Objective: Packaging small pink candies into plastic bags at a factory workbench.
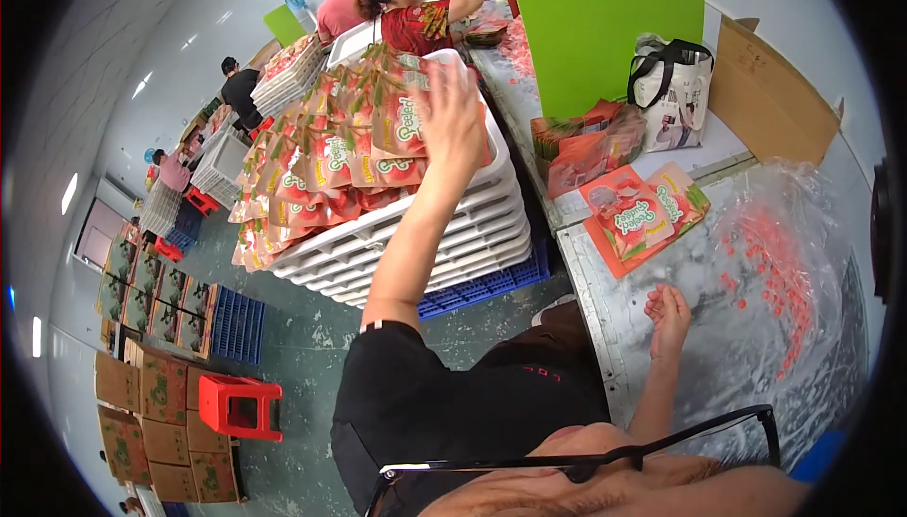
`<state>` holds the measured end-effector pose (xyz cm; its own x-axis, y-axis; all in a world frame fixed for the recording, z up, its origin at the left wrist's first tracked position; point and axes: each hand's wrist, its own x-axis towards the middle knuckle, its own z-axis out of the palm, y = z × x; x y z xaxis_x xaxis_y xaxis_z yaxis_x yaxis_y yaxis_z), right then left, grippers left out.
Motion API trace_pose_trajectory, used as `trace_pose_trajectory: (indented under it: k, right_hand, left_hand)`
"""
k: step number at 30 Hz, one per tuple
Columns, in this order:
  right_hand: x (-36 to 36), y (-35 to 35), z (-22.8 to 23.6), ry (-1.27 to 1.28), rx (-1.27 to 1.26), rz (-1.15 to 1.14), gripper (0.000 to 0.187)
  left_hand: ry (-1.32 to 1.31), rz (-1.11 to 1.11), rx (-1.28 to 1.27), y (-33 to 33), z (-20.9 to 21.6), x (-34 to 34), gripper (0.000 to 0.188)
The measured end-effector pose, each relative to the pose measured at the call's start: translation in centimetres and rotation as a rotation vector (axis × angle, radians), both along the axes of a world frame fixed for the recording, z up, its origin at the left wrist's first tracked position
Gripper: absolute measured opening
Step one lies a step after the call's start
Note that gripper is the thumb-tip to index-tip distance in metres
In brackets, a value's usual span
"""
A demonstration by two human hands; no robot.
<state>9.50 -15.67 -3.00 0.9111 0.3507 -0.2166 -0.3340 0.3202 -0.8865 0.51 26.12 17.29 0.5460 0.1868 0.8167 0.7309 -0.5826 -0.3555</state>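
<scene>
My left hand [453, 120] reaches out over a heap of printed pink and tan snack pouches [340, 149], its fingers stretched apart and slightly blurred. It is at the edge of one upright pouch [397, 126], but I see no grip on it. The pouches fill the top crate of a stack of white plastic crates [453, 234]. My right hand [667, 317] is curled closed above the metal table [605, 328], with nothing visible in it. Just beyond it, a few flat pouches [633, 220] overlap on the tabletop.
A clear plastic bag of small red pieces [775, 271] lies on the table's right. Farther back are more pouches [590, 149], a tote bag [673, 92], cardboard [770, 92] and a green panel [614, 26]. A co-worker [416, 7] sits beyond the crates; a red stool [236, 406] stands left.
</scene>
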Motion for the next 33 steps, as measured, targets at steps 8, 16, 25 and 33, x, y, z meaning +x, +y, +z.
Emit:
trace_pose_trajectory:
  k: [8, 16, 25, 33]
  right_hand:
    - [-0.9, -0.8, -1.3, -0.002, -0.04, 0.076, 0.021]
    - [-0.8, -0.4, -2.1, 0.032, -0.094, 0.052, 0.022]
    - [-1.7, -2.2, -2.6, 0.001, -0.178, -0.012, 0.023]
    - [-2.8, -4.8, -3.9, 0.035, -0.24, -0.1, 0.023]
  left_hand:
    - [0.658, 0.322, -0.429, 4.8, -3.8, 1.2, 0.059]
    - [0.293, -0.071, -0.307, 4.3, -4.8, 2.2, 0.043]
    - [0.283, -0.92, -0.772, -20.3, -16.1, 10.1, 0.046]
    - [0.48, -0.935, -0.928, -20.1, -24.1, 11.7, 0.038]
